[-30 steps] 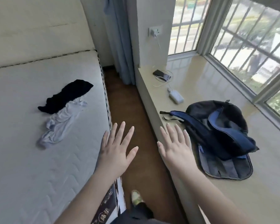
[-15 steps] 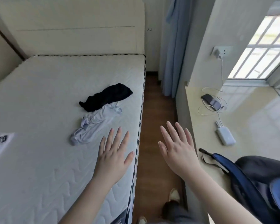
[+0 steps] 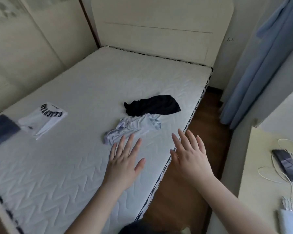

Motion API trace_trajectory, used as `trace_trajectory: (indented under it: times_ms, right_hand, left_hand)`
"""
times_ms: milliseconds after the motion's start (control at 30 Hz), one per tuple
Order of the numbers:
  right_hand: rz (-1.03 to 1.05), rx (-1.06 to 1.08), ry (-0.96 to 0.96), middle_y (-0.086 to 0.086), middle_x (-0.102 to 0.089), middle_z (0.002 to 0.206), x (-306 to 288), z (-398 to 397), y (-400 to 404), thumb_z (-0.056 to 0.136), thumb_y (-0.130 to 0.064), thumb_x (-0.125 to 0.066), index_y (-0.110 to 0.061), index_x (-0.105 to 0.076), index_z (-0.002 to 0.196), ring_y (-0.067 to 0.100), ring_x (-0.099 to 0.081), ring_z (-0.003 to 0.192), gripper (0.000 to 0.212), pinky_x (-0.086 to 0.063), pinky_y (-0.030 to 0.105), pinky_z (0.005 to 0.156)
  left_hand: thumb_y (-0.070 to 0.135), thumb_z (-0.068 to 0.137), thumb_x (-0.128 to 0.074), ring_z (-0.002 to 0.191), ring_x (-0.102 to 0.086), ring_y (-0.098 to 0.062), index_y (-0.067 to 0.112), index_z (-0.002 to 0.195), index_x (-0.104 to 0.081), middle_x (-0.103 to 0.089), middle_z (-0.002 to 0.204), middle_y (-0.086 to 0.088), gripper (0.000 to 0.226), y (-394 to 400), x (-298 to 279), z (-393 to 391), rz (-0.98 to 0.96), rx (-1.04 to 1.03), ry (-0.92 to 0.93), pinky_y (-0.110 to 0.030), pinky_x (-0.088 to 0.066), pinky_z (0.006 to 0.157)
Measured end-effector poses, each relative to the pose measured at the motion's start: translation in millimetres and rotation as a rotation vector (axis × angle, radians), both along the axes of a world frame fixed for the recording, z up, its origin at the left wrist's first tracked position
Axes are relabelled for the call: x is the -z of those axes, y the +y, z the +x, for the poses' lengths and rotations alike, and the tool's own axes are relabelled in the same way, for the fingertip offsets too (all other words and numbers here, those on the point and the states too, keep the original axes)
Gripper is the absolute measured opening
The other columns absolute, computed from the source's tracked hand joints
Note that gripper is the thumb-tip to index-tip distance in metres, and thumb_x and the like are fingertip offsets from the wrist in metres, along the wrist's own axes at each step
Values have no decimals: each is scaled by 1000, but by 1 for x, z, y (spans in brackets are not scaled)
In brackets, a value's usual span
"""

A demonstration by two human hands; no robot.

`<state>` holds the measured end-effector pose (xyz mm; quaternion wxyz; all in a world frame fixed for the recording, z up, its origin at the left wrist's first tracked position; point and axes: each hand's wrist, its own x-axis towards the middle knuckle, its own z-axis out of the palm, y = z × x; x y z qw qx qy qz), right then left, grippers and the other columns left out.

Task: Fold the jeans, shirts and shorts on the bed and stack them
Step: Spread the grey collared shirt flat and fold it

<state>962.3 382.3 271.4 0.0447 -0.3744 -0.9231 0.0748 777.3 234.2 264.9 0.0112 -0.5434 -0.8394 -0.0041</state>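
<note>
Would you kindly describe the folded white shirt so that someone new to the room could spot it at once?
Start at the white mattress and look to its left side, away from the wooden floor strip. There a folded white shirt lies flat beside a folded dark blue garment. Dark block lettering across its top and its neat fold set it apart from the crumpled white and black clothes mid-bed.

Non-task items: cream padded headboard (image 3: 161, 29) against the far wall, cream panelled wall (image 3: 32, 48) on the left. Pale blue curtain (image 3: 260, 65) hangs at right over dark wood floor (image 3: 198, 135). Beige ledge (image 3: 260, 191) at far right carries a dark phone (image 3: 287, 164), looped white cable (image 3: 276, 176) and white charger block (image 3: 287, 220).
</note>
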Motion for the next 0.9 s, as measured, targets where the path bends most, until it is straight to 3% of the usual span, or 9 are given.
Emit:
trace_trajectory:
  times_ms: [100,167,267,333,433,533,667,833,900]
  right_hand:
    - [-5,-75,-32,-2,-4,165,10,-31,17,100,-53,-10,-29,-10,157,25,3,152,62,6,44,120]
    - [0,-126,-48,0,-9,164,13,-55,23,100,-53,-8,-27,-15,157,27,-2,152,63,0,45,121]
    - [-3,-216,-52,4,-23,161,15,-94,27,100,-49,-17,-21,-30,153,31,-18,149,62,-13,49,120]
    - [-4,-275,-69,3,-21,162,17,-119,29,101,-48,-25,-20,-27,155,31,-16,149,60,-13,49,121]
    - [34,-350,-98,1,-17,163,18,-153,41,100,-50,-16,-22,-19,156,29,-13,150,63,-11,48,121]
    - [40,-364,-99,2,-26,160,17,-183,50,99,-49,-16,-20,-26,154,30,-22,148,64,-17,49,120]
    - [-16,-410,-139,1,-15,163,30,-215,58,102,-50,-23,-23,-14,157,28,-9,151,62,-8,49,122]
    - [42,-539,-183,4,-34,156,39,-258,84,98,-49,-18,-19,-33,152,30,-30,145,64,-27,51,117]
    - [33,-563,-193,4,-33,157,52,-278,100,98,-49,-17,-19,-32,153,30,-29,146,64,-24,50,118]
  left_hand:
    - [61,98,-10,149,-16,-25,27,153,-28,-22,161,-1,67,-3,11,-17,-35,-71,-15,-50,-23,117]
    - [61,97,-9,149,-20,-25,27,152,-32,-25,160,-2,69,-2,17,-31,-43,-121,-37,-50,-24,117]
    - [64,96,-3,150,-15,-23,27,154,-26,-20,162,0,73,-2,27,-58,-22,-196,-51,-47,-17,118]
    - [66,93,1,151,-7,-21,28,156,-18,-12,163,2,76,-3,32,-80,5,-248,-70,-45,-11,120]
    - [68,90,7,151,-2,-19,29,156,-15,-7,163,4,79,-1,38,-112,39,-326,-101,-43,-5,120]
    - [69,88,10,151,5,-18,32,156,-6,2,163,5,79,0,47,-139,23,-353,-109,-40,2,120]
    - [65,92,-6,151,0,-21,32,156,-7,1,163,5,72,5,54,-167,-19,-371,-113,-42,-3,120]
    - [55,96,-23,149,-18,-25,28,155,-21,-23,161,-2,64,20,71,-199,-36,-373,-93,-44,-14,119]
    - [52,96,-27,147,-25,-27,25,153,-31,-31,158,-4,63,31,80,-213,-41,-392,-88,-46,-20,117]
